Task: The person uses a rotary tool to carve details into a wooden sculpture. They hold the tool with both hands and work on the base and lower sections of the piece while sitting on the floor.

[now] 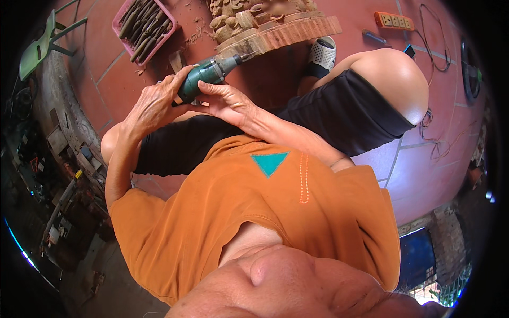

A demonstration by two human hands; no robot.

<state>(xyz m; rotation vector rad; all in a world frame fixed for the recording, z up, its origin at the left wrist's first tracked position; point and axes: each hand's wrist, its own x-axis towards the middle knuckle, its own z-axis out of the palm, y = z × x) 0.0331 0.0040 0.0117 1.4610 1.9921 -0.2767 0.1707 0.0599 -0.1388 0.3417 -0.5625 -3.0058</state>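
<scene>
both hands clasped around green power tool [208,76], left hand [156,103] at 9 o'clock, right hand [229,102] at 5 o'clock, bit touching wood carving [265,26] at 1 o'clock

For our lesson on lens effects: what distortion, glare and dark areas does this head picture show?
Head view: fisheye bends the floor tile lines near the rim; black vignette fills the corners; daylight gleams on the bare knee; both hands and the green power tool stay sharp.

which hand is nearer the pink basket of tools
Left. The left hand grips the green power tool just below the pink basket; the right hand lies farther right.
</scene>
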